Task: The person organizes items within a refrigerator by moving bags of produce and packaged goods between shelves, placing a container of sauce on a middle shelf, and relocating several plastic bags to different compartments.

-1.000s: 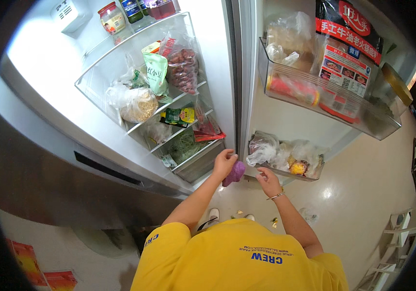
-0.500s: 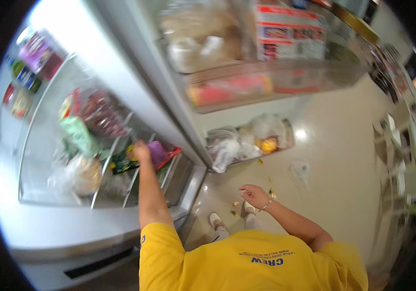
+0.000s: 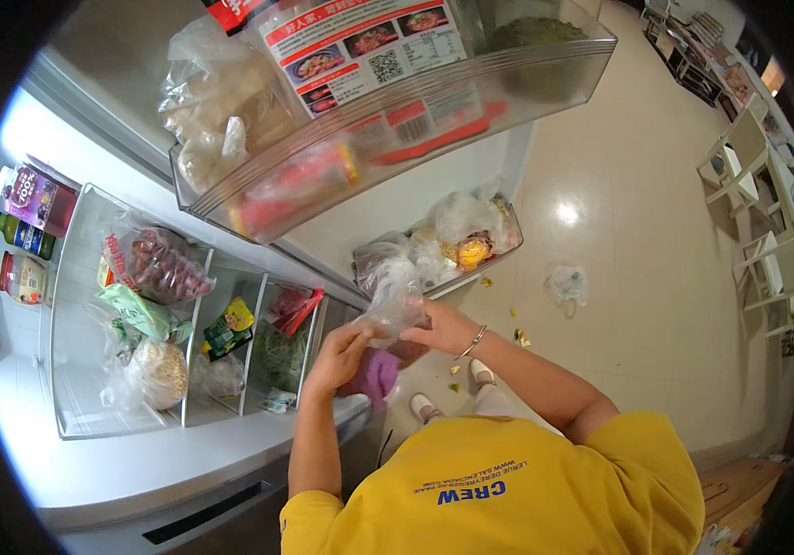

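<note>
Gripping purple item [image 3: 377, 372] w/ left hand [image 3: 340, 356], right hand [image 3: 439, 326] on clear bag [image 3: 395, 310]

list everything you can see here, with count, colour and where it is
purple item: 1, purple, between both hands
clear plastic bag: 1, see-through, at the right hand
fridge drawer: 1, clear, open at left, holding bagged food
bottles: 3, mixed colours, far left shelf
upper door bin: 1, clear, top, holding packets
lower door bin: 1, clear, holding bags
crumpled bag: 1, whitish, on floor
left hand: 1, on purple item
right hand: 1, on plastic bag
</note>
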Motion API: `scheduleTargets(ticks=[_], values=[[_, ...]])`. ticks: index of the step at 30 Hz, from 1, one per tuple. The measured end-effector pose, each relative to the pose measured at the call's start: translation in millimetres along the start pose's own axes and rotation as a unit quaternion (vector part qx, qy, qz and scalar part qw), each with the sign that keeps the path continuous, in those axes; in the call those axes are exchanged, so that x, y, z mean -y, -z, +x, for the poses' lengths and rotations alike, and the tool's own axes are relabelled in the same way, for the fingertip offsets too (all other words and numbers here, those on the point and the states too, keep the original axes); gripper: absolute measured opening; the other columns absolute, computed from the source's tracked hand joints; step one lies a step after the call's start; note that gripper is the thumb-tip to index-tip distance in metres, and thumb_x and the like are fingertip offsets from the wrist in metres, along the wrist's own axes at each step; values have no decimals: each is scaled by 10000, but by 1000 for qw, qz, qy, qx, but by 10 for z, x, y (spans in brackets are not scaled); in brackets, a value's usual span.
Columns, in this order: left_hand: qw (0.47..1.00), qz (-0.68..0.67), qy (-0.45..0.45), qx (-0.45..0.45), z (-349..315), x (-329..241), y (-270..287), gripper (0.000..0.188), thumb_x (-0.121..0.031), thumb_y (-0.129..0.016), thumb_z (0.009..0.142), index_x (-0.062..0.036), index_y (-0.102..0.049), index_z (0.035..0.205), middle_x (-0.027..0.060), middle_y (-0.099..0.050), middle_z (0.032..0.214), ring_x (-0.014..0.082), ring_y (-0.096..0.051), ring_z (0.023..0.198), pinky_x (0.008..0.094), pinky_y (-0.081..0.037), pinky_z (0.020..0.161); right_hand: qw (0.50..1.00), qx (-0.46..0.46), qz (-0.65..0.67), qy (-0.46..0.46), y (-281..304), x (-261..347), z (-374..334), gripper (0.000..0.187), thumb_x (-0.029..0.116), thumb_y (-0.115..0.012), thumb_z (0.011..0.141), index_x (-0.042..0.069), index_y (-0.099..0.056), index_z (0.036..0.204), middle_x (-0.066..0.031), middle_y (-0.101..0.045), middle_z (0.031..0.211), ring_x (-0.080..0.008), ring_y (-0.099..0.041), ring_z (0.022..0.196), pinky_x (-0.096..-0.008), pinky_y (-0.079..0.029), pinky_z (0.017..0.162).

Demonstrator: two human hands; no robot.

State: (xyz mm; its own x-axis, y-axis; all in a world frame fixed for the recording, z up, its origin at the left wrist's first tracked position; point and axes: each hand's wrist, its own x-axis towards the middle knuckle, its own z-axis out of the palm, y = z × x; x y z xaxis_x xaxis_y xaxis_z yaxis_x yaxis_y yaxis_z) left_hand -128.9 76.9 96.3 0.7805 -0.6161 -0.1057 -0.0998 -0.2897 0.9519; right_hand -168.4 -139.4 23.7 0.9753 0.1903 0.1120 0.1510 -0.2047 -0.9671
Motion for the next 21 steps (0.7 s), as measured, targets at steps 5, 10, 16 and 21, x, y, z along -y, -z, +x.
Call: scheduleTargets(ticks=[5, 10, 16, 21], values=[[991, 73, -29, -105, 821, 159, -531, 302, -228, -565, 861, 25, -601, 1020, 178, -626, 1024, 267, -601, 955, 330, -448, 843, 980, -90, -144, -103, 820, 37, -216, 238, 251, -608, 823, 27, -660, 883, -111, -640, 740, -191, -602, 659, -322, -478, 618], [915, 391, 59, -76, 1763, 247, -923, 565, -167, -568, 802, -36, -366, 1313, 213, -566, 1147, 340, -533, 1090, 419, -445, 878, 928, -335, -18, -163, 1583, -230, -621, 200, 197, -592, 847, 7, -653, 832, -50, -598, 646, -103, -494, 429, -257, -406, 422], [874, 437, 215, 7, 2214, 447, -1103, 445, -109, -492, 790, -39, -450, 1228, 193, -605, 1089, 332, -588, 1011, 421, -471, 847, 892, -403, 115, -168, 1840, -367, -912, 176, 169, -591, 862, -1, -634, 845, -18, -571, 629, -75, -469, 433, -218, -366, 402], [863, 450, 228, -1, 2107, 269, -1001, 315, -156, -493, 795, -33, -619, 1056, 179, -624, 1055, 319, -606, 986, 410, -488, 812, 887, -415, 139, -151, 1874, -453, -823, 179, 167, -588, 869, -4, -631, 844, -10, -564, 618, -71, -471, 438, -215, -364, 398]])
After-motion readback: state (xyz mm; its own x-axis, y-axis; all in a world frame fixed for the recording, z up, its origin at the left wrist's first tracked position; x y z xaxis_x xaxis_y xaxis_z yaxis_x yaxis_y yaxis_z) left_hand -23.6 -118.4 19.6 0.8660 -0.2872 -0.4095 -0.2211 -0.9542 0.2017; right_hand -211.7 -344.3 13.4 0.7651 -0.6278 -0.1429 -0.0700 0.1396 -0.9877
